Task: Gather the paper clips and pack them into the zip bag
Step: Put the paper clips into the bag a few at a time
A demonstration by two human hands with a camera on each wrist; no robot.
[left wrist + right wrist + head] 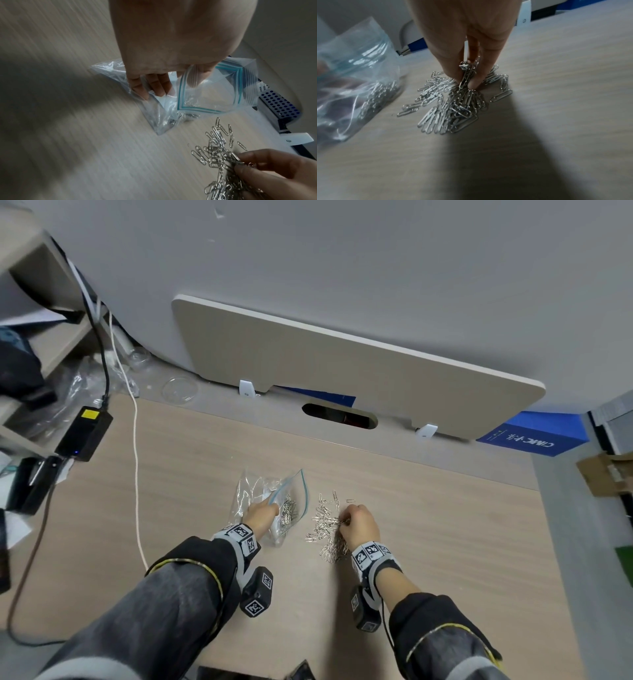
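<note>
Clips between right hand fingertips

Zip bag lies on the desk left of centre, mouth toward the right, a batch of clips inside it at its near-right side; left hand sits at the bag's near-left edge, fingers in the mouth. Loose paper clips lie in a pile on the desk just right of the bag, not touching it — right hand is on the pile's right side, with a few stray clips on the far side. Power adapter at the far-left desk edge, cable running toward the near side left of the bag; back panel stands behind — cable slot in front of it.
</note>
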